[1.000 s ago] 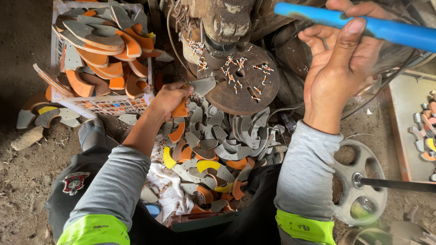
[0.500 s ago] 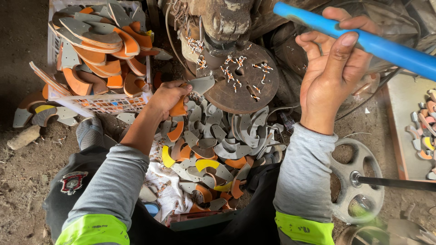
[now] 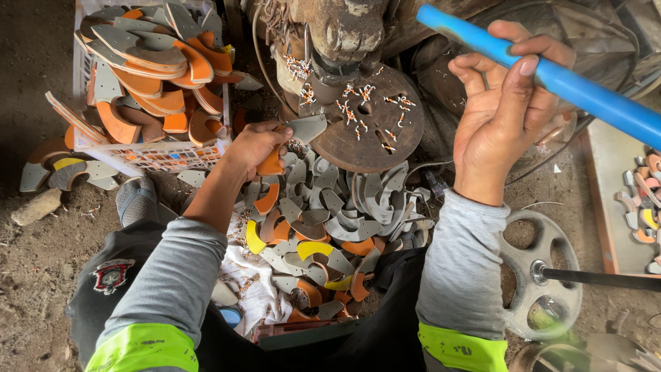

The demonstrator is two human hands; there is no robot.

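One thin grey-and-orange sole cut-out [image 3: 289, 141], seemingly light and bendy, sits pinched at its orange end by the left hand [image 3: 251, 148], while the right hand [image 3: 506, 114] wraps the rigid blue handle [image 3: 551, 77].

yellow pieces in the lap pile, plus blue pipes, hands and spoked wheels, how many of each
yellow pieces: 3
blue pipe: 1
hands, left and right: 2
spoked wheel: 1
total: 7
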